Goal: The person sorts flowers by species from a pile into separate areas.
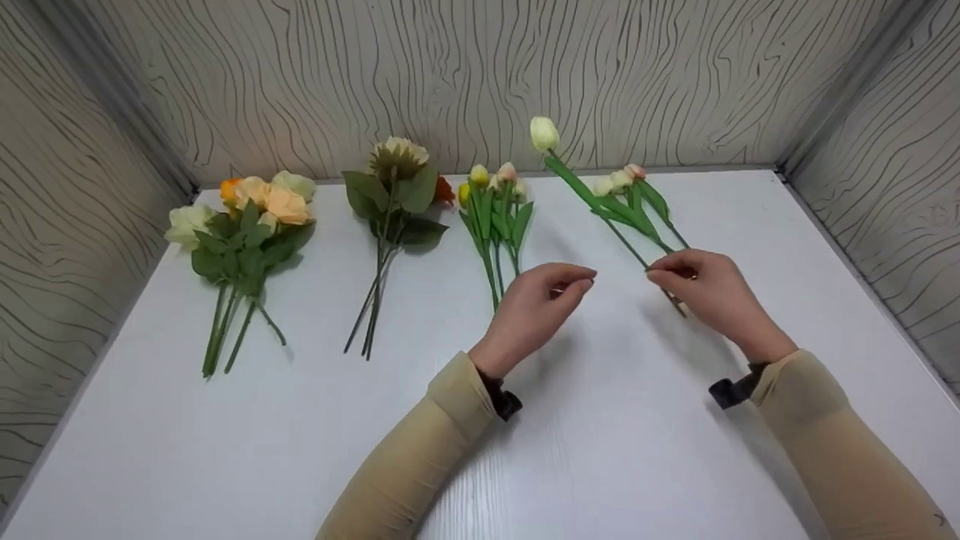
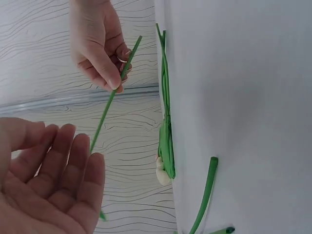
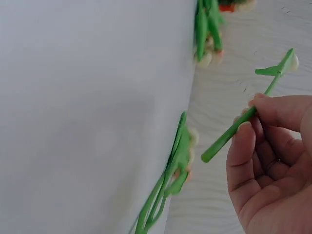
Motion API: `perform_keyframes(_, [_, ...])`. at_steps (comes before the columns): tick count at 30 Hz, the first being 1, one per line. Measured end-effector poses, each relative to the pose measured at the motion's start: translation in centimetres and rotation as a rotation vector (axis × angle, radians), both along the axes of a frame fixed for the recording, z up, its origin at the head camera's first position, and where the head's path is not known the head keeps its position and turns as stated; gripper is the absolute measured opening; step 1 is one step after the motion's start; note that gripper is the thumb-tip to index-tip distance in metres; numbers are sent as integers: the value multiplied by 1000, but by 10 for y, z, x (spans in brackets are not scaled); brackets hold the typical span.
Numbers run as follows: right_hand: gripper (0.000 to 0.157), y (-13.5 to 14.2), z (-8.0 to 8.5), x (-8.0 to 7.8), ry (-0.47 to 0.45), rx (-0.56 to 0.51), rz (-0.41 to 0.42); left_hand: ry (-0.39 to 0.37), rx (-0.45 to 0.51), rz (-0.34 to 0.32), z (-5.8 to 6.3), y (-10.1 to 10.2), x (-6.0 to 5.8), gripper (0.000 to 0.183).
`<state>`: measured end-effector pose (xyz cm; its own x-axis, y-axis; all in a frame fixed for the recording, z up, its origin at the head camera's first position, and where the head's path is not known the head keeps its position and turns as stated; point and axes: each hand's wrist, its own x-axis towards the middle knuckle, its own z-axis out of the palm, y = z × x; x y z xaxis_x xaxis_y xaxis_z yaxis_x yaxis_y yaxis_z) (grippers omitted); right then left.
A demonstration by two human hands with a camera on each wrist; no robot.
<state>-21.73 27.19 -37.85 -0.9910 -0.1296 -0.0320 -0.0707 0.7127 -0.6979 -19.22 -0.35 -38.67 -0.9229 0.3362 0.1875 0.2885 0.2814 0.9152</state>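
Observation:
My right hand (image 1: 705, 292) pinches a white tulip (image 1: 544, 134) by its green stem, between thumb and fingers. The tulip is raised above the table and slants to the upper left, bloom away from me. The stem's cut end (image 3: 208, 155) pokes out below the fingertips in the right wrist view. Behind the raised stem, a small bunch of pale and pink tulips (image 1: 637, 217) lies on the table. To the left, my left hand (image 1: 529, 311) hovers with loosely bent fingers (image 2: 63, 165) and nothing in them, overlapping the stems of another tulip bunch (image 1: 487, 217) with yellow and pink blooms.
On the white table (image 1: 600, 450), a bunch of peach, orange and cream flowers (image 1: 259, 232) lies at the far left. Beside it are long-stemmed flowers (image 1: 397, 187) with broad dark leaves. Wood-grain panels (image 1: 465, 82) stand behind the table and at both sides.

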Motion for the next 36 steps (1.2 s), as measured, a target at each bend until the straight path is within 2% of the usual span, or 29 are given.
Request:
perform_keyframes(3, [42, -29, 3, 7, -15, -130, 37, -82, 119, 69, 5, -9, -5, 29])
perform_keyframes(7, [40, -60, 6, 13, -19, -267, 97, -128, 251, 114, 10, -18, -10, 29])
perform_keyframes(13, [32, -86, 5, 19, -21, -376, 158, -116, 416, 147, 16, -25, -12, 23])
perform_keyframes(16, [29, -92, 3, 20, -40, -416, 185, -98, 464, 149, 17, -27, -13, 21])
perform_keyframes(19, [28, -95, -1, 19, -83, -420, 235, -84, 497, 150, 20, -30, -13, 20])
perform_keyframes(23, [30, -96, -8, 16, -182, -374, 336, -60, 537, 173, 25, -36, -13, 19])
perform_keyframes(26, [32, -96, -12, 15, -241, -356, 367, -51, 565, 184, 27, -40, -14, 20])
perform_keyframes(31, [31, -97, -13, 16, -224, -343, 342, -77, 557, 159, 26, -38, -13, 20])
perform_keyframes(36, [31, -99, -12, 14, -191, -356, 331, -115, 468, 95, 24, -34, -11, 18])
